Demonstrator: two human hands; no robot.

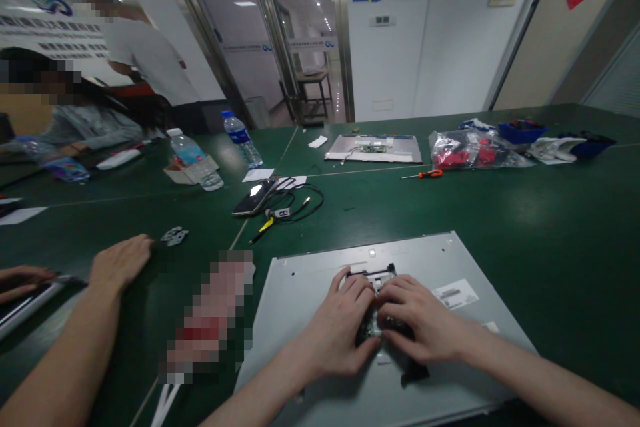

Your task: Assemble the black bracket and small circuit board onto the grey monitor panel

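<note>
A flat silver-grey metal panel (310,293), like the back of a display screen, lies on the table in front of me. At its middle is a small green circuit board (369,325), mostly covered by my hands. My left hand (343,327) has its fingers curled over the left side of the board, thumb towards me. From the right, my right hand (423,321) closes its bent fingers on the board's other side. A black flap (415,373) sticks out below the right hand, and a black strip (373,271) shows beyond the fingertips. White labels (456,293) are on the panel.
Left of the panel lies a blurred-out lanyard card (215,307). Another person's arm (115,273) rests farther left. Beyond are a phone (255,197), black cables (305,213), bottles (241,139), an orange screwdriver (429,174), a second panel (345,148) and plastic bags (475,149).
</note>
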